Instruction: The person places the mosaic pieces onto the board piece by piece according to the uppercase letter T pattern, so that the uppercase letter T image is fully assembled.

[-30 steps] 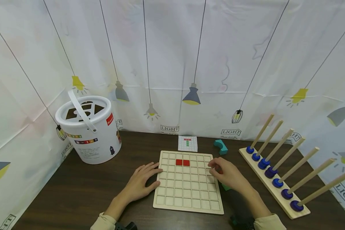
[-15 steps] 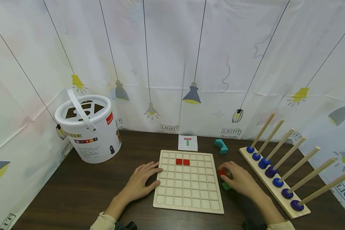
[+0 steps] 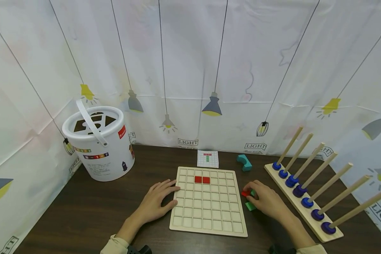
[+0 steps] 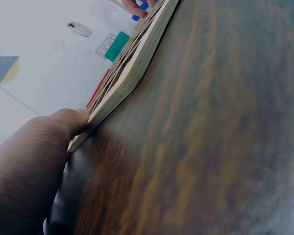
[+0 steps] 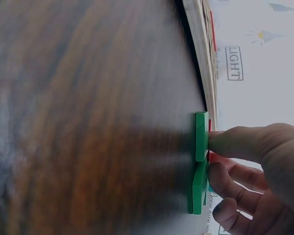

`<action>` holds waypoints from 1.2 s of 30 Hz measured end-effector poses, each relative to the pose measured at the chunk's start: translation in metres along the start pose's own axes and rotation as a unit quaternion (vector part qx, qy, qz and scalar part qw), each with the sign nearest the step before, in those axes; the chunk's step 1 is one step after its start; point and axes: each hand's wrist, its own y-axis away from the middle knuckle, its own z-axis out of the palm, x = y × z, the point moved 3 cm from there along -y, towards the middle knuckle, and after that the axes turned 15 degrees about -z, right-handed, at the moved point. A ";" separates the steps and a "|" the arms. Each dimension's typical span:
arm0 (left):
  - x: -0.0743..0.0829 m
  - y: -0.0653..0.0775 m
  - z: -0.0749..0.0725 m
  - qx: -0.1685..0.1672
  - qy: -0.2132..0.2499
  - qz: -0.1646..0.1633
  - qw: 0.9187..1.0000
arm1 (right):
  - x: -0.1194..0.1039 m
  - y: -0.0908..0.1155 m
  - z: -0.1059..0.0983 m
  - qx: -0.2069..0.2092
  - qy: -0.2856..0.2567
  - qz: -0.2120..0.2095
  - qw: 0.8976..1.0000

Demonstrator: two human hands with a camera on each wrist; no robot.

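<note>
- Board (image 3: 220, 224) with a grid of square cells lies flat on the dark wooden counter (image 3: 79, 215).
- Two red tiles (image 3: 202, 180) sit side by side in the board's second row from its far edge, in the third and fourth cells from the left.
- The left hand (image 3: 160, 199) rests on the board's left edge, its fingers spread wide.
- The right hand (image 3: 265, 199) is beside the board's right edge, fingers narrowed over a loose red tile (image 3: 245, 193); I cannot tell whether it grips it.
- Two green tiles (image 3: 250, 206) lie just right of the board, by that hand.
- Beyond the board's far edge is a card (image 3: 207, 162) showing a red bar over a green stem.
- A teal arch block (image 3: 245, 164) lies past the board's far right corner.
- Well right of the board is a peg stand (image 3: 307, 213) with blue rings (image 3: 291, 181).
- A white bucket (image 3: 98, 158) stands beyond the board, to its left.
</note>
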 end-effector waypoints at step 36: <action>-0.001 0.000 0.001 0.000 -0.002 0.002 1.000 | 0.004 -0.006 0.006 0.033 -0.064 0.026 0.997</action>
